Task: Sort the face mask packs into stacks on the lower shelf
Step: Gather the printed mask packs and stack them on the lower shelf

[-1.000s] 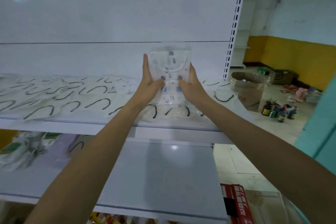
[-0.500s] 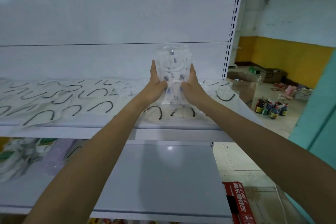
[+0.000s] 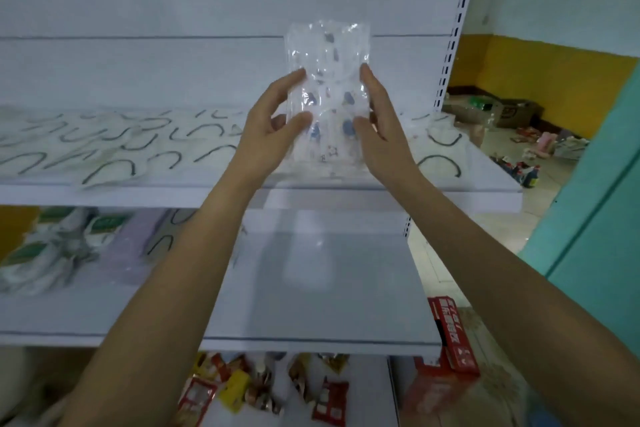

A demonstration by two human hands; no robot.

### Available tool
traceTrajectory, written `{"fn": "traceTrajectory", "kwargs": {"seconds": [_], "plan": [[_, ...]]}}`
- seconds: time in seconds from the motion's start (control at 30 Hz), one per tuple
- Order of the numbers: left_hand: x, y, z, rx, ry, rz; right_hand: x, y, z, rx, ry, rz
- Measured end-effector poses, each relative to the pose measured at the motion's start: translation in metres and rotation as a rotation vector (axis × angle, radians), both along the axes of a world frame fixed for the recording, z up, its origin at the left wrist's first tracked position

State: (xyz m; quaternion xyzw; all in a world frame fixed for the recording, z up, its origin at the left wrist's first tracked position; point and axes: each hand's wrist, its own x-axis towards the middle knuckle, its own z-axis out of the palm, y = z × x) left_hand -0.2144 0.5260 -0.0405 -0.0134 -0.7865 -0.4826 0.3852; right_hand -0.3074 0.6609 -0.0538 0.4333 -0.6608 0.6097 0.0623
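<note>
Above the upper shelf, at twelve o'clock, the left hand and right hand pinch a mask pack upright, likely to check its pattern.

Red and yellow snack packets lie jumbled at the bottom of the shelving unit. A red carton leans by its right edge. Small bottles stand on the floor, near cardboard boxes against the yellow wall.
</note>
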Motion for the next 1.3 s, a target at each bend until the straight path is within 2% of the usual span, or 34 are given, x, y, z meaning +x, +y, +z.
{"fn": "traceTrajectory", "kwargs": {"seconds": [0.17,0.33,0.47,0.6,0.73,0.83,0.97,1.1,1.23,1.3], "plan": [[0.083,-0.004,-0.051,0.231,0.015,0.140,0.063,-0.011,-0.031,0.020,-0.112,0.171],[0.177,-0.008,-0.126,0.452,-0.060,0.202,0.128,-0.025,-0.106,0.132,-0.209,0.388],[0.226,-0.013,-0.200,0.617,-0.220,0.255,0.173,-0.037,-0.187,0.287,-0.363,0.453],[0.238,-0.030,-0.263,0.680,-0.401,0.317,0.190,-0.049,-0.257,0.484,-0.543,0.486],[0.228,-0.065,-0.301,0.723,-0.508,0.319,0.190,-0.082,-0.295,0.575,-0.740,0.392],[0.225,-0.112,-0.319,0.745,-0.537,0.292,0.197,-0.119,-0.305,0.508,-0.852,0.304],[0.221,-0.177,-0.322,0.692,-0.588,0.285,0.207,-0.171,-0.310,0.441,-0.861,0.227],[0.204,-0.217,-0.311,0.610,-0.670,0.206,0.207,-0.211,-0.312,0.365,-0.869,0.063],[0.173,-0.244,-0.302,0.572,-0.657,0.204,0.179,-0.242,-0.310,0.273,-0.957,-0.027],[0.155,-0.260,-0.296,0.628,-0.644,0.188,0.153,-0.259,-0.306,0.240,-1.006,-0.032]]}}
